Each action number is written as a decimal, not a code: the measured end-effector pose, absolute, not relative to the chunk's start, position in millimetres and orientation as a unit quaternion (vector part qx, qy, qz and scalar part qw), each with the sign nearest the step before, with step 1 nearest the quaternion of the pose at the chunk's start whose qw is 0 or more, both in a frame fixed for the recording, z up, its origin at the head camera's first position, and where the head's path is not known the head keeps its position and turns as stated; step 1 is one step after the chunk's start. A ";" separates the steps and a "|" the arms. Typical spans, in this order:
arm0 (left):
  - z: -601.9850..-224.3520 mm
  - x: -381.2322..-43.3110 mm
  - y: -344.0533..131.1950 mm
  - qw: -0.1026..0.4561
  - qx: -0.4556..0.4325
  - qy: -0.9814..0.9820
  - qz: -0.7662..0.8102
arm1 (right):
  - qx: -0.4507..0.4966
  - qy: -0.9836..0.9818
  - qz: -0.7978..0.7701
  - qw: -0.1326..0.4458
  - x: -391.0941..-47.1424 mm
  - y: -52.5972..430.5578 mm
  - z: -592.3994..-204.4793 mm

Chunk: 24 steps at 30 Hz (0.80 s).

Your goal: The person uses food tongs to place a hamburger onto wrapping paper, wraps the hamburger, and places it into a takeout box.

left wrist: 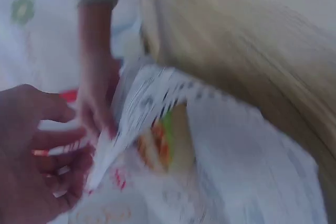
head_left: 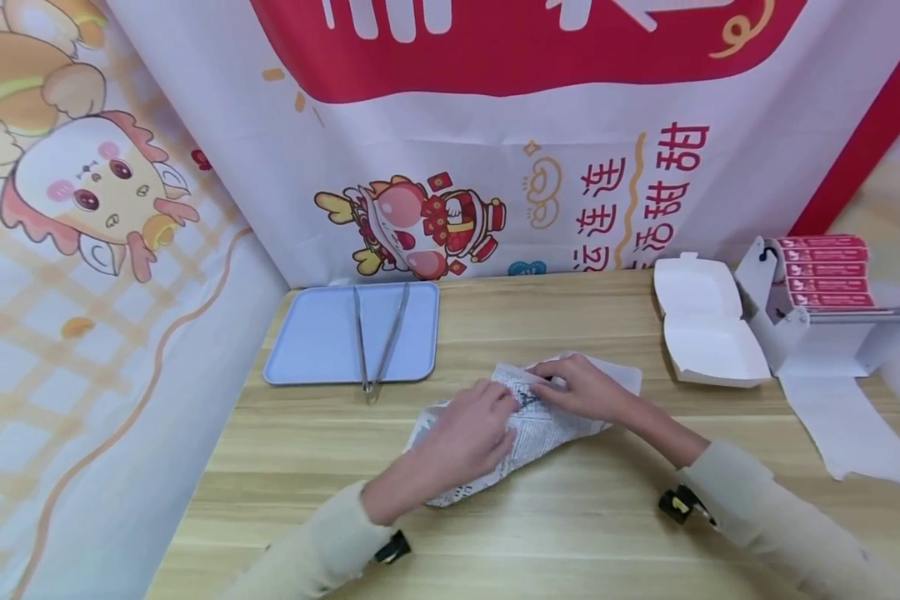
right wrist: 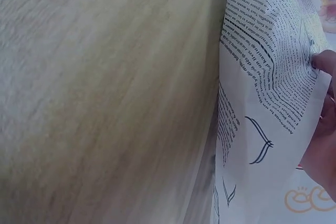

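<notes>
A sheet of newsprint-patterned wrapping paper (head_left: 547,433) lies folded over on the wooden table. Inside its open end, the left wrist view shows a sandwich-like food (left wrist: 181,142) with a pale bread edge, green leaf and orange-red filling; blur hides its exact kind. My right hand (head_left: 581,387) pinches the upper edge of the paper, its thumb (right wrist: 323,61) on the printed side. Over the paper's left part is my left hand (head_left: 461,425), fingers loosely bent near the fold, thumb apart from them. Nothing shows between its thumb and fingers.
A blue tray (head_left: 318,333) with metal tongs (head_left: 362,350) lying across it sits at the back left. Toward the right are an open white takeaway box (head_left: 712,342) and a label dispenser (head_left: 828,333) holding a red-and-white roll. A printed banner (head_left: 525,125) hangs behind the table.
</notes>
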<state>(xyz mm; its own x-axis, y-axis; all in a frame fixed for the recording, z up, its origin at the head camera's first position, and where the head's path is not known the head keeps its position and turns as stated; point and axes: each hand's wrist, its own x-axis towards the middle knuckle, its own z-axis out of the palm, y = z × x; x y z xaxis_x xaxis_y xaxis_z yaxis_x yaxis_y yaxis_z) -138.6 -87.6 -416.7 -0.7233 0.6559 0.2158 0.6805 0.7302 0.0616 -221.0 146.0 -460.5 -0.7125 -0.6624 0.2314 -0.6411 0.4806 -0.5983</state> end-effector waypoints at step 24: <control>-456.9 -162.9 -70.9 0.067 -0.329 -0.942 -0.011 | -0.309 0.893 -0.327 -0.013 -217.4 149.8 -458.9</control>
<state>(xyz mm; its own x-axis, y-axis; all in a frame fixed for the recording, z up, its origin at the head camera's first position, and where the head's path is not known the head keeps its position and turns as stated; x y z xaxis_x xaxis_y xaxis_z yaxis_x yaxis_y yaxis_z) -162.9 -70.9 -456.9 -0.7744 0.6185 0.1335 0.6215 0.7831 -0.0230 -217.4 149.8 -458.9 -0.8084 -0.5439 0.2252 -0.5608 0.5952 -0.5756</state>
